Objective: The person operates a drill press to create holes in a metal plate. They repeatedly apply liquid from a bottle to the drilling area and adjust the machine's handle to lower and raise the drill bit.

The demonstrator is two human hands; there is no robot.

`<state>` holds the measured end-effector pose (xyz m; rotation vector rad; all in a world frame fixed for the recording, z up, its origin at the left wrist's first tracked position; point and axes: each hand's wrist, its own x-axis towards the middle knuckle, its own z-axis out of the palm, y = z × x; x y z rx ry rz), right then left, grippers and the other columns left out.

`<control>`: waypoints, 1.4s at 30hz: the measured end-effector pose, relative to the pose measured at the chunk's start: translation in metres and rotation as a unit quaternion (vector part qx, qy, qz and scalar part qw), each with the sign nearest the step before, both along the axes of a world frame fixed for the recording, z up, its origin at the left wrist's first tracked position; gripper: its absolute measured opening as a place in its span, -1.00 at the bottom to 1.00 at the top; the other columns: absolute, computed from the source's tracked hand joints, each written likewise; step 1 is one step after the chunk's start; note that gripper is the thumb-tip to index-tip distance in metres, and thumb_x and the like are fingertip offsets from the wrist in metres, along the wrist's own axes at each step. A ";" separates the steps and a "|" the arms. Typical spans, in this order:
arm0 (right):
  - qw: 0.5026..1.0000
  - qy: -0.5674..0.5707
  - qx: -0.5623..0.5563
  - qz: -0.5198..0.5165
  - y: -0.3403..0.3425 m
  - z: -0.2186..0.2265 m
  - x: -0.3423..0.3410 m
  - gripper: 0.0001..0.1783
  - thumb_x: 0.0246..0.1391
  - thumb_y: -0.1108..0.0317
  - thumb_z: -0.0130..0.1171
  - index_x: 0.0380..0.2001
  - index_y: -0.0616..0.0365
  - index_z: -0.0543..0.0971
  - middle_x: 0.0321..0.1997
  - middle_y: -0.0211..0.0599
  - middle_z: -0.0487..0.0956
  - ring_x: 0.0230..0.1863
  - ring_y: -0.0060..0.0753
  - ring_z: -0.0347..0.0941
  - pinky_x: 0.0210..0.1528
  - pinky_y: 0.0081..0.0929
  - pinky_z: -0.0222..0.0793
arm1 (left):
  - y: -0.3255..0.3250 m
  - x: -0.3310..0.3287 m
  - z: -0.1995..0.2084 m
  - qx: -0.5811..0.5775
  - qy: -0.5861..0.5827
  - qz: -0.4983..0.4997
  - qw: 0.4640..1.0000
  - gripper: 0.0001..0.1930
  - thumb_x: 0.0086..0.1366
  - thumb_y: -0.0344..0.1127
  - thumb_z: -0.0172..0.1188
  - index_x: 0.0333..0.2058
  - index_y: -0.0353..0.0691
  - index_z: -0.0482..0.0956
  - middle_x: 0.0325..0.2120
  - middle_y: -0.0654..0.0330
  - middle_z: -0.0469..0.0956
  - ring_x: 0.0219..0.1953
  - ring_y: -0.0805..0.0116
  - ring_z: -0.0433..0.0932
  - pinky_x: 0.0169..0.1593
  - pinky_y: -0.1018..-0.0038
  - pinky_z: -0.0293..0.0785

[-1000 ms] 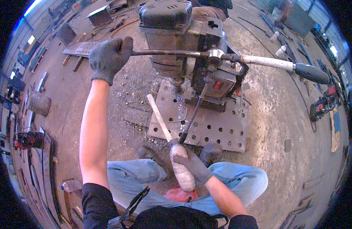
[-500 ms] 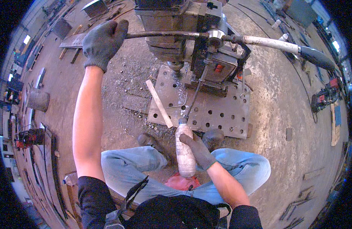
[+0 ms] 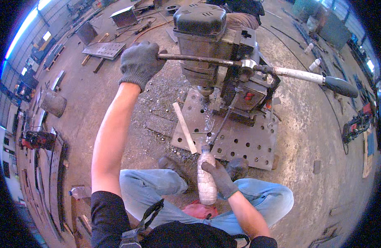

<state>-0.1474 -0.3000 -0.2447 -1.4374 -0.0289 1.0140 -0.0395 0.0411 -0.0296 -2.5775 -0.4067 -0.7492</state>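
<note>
Two grips: left hand [image 3: 140, 62] around a lever [image 3: 198, 58], right hand [image 3: 221, 179] around a bottle [image 3: 205, 184] it partly hides.

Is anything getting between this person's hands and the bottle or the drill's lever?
Nothing visible but the grey gloves: the right hand wraps the plastic bottle, and the left hand grips the left end of the metal feed lever.

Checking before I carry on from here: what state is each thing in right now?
Left hand: gloved, closed on the handle bar
Right-end grip: free
Right hand: gloved, closed around the pale bottle
Pale bottle: held, neck toward the drill; cap unclear
Drill: upright over the holed plate; cannot tell if running
Wooden strip: lying, unheld
</note>
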 end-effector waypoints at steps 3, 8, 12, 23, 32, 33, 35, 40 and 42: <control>1.000 -0.012 -0.001 0.013 -0.003 -0.011 0.003 -0.31 0.06 -0.15 0.21 0.02 0.26 0.51 -0.10 -0.21 0.57 -0.16 -0.38 0.49 -0.07 -0.36 0.45 | -0.002 0.002 -0.002 -0.018 -0.013 0.001 1.000 -0.62 0.14 0.15 0.20 -0.50 -0.05 0.63 -0.52 0.09 0.60 -0.44 0.05 0.62 -0.39 0.14 0.50; 1.000 0.031 0.000 -0.005 -0.005 0.006 0.006 -0.36 0.09 -0.14 0.20 -0.03 0.24 0.52 -0.20 -0.29 0.58 -0.25 -0.47 0.48 -0.16 -0.41 0.45 | 0.002 0.004 -0.004 0.017 0.006 0.007 1.000 -0.62 0.13 0.17 0.21 -0.49 -0.03 0.62 -0.52 0.10 0.60 -0.42 0.06 0.63 -0.39 0.15 0.50; 0.994 0.105 -0.043 -0.007 -0.006 -0.009 0.007 -0.48 0.14 -0.10 0.18 -0.14 0.17 0.55 -0.39 -0.45 0.57 -0.44 -0.60 0.46 -0.36 -0.51 0.42 | 0.003 0.001 -0.002 0.014 0.014 0.001 1.000 -0.64 0.14 0.15 0.20 -0.48 -0.03 0.60 -0.51 0.09 0.60 -0.41 0.04 0.63 -0.37 0.13 0.49; 0.991 0.073 -0.103 0.032 -0.011 -0.026 0.012 -0.16 0.04 -0.38 0.09 -0.06 0.29 0.54 -0.22 -0.22 0.59 -0.25 -0.42 0.49 -0.16 -0.42 0.40 | 0.006 0.005 -0.006 0.025 0.015 0.008 1.000 -0.63 0.11 0.13 0.25 -0.46 -0.08 0.58 -0.48 0.08 0.60 -0.40 0.01 0.62 -0.38 0.12 0.50; 1.000 0.004 -0.016 0.003 -0.009 -0.028 0.005 -0.14 -0.04 -0.35 0.23 0.03 0.25 0.51 -0.08 -0.18 0.60 -0.13 -0.33 0.51 -0.01 -0.37 0.42 | 0.015 0.007 -0.015 0.029 -0.007 -0.010 0.999 -0.58 0.09 0.27 0.20 -0.48 0.02 0.58 -0.53 0.13 0.58 -0.42 0.02 0.61 -0.43 0.12 0.45; 1.000 -0.006 -0.003 -0.002 -0.005 -0.025 0.001 -0.17 -0.05 -0.31 0.27 0.02 0.23 0.51 -0.07 -0.19 0.60 -0.13 -0.33 0.51 -0.01 -0.37 0.43 | 0.019 0.007 -0.016 0.033 -0.016 -0.013 0.999 -0.58 0.09 0.26 0.21 -0.48 0.02 0.58 -0.52 0.13 0.58 -0.42 0.02 0.60 -0.42 0.12 0.45; 0.999 -0.028 0.037 -0.006 -0.002 -0.019 -0.001 -0.25 -0.06 -0.19 0.35 0.00 0.21 0.50 -0.07 -0.22 0.59 -0.11 -0.33 0.51 0.00 -0.37 0.43 | 0.025 0.004 -0.019 0.041 -0.033 -0.019 0.998 -0.58 0.08 0.26 0.22 -0.47 0.01 0.57 -0.51 0.14 0.57 -0.42 0.01 0.60 -0.41 0.12 0.46; 0.991 -0.131 0.013 0.005 0.000 -0.030 -0.003 -0.40 -0.03 0.22 0.42 0.05 0.17 0.43 -0.08 -0.36 0.56 -0.10 -0.52 0.48 0.02 -0.46 0.43 | 0.019 0.005 -0.020 0.053 -0.059 -0.058 0.995 -0.60 0.13 0.18 0.24 -0.42 -0.05 0.56 -0.50 0.08 0.58 -0.42 0.00 0.61 -0.40 0.13 0.48; 0.994 -0.094 0.034 0.039 0.000 -0.020 0.000 -0.43 -0.04 0.23 0.42 0.02 0.18 0.46 -0.10 -0.36 0.58 -0.11 -0.53 0.49 0.02 -0.46 0.43 | 0.015 0.004 -0.018 0.033 -0.049 -0.043 0.997 -0.58 0.14 0.20 0.22 -0.40 -0.07 0.56 -0.47 0.05 0.59 -0.39 -0.03 0.61 -0.36 0.10 0.49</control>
